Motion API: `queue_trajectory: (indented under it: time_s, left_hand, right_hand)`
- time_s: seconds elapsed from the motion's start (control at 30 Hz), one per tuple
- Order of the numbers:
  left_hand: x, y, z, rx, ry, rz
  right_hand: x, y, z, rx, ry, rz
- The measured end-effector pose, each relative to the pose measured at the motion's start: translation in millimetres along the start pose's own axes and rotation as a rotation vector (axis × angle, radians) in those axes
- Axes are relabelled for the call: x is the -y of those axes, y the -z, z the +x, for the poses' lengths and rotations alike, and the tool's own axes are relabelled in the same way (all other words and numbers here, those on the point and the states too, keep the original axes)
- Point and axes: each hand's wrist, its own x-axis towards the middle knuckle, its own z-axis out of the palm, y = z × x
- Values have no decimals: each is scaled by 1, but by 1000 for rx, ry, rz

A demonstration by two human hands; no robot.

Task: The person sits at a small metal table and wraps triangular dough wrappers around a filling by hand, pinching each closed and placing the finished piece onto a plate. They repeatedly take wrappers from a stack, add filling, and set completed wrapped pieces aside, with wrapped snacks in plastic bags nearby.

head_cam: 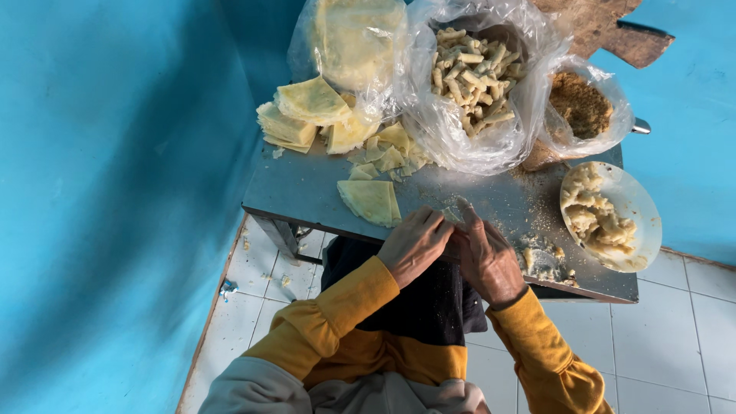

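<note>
Hands meet at the near edge of a small grey counter [307, 188], seen from above by a head camera. The left hand [414, 244] and right hand [487, 261] press together over a small pale wrapper piece [454, 215], which only peeks out between them; the fingers [429, 222] of both are curled in, pinching it from either side. So little of the piece shows that its long axis cannot be told for sure; the visible sliver seems to run across the counter, left to right, with a tip poking away from the person beside the right thumb. Just beyond the left hand lies a folded wrapper [372, 201], its curved edge toward the person. Further back are stacked wrappers [303, 111], a clear bag of tube pasta [469, 73] and a bag of brown crumbs [581, 103]. A white plate [640, 203] of creamy filling sits to the right, hanging slightly over the counter's side. Crumbs and smears [544, 261] lie by the right hand. Risks, as a judgement: the hands work right at the counter's lip, so a slip could drop the piece onto the tiled floor [667, 330]; hard pinching could tear the thin dough; a nudge could tip the overhanging plate.
</note>
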Motion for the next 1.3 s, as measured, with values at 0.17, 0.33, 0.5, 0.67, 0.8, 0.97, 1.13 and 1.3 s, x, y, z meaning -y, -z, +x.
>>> queue_trajectory:
  time_s: [0.17,0.33,0.5,0.67,0.8,0.97,1.13,1.3]
  left_hand:
    - [17,8,32,133,236,-371]
    - [21,16,30,218,270,-382]
    - [7,9,9,4,25,-116]
    - [18,8,23,63,156,-245]
    - [17,10,32,226,168,-200]
    - [-2,15,12,221,2,62]
    - [-23,27,8,159,29,361]
    - [-7,24,34,369,108,361]
  right_hand:
    - [-19,11,27,231,-311,394]
    - [3,15,24,77,-144,276]
    - [22,9,5,-66,34,-132]
    - [5,17,25,54,-204,100]
    - [1,18,37,152,-391,268]
    - [10,11,16,-44,21,-64]
    - [13,2,9,52,-62,-238]
    - [13,8,23,157,80,-598]
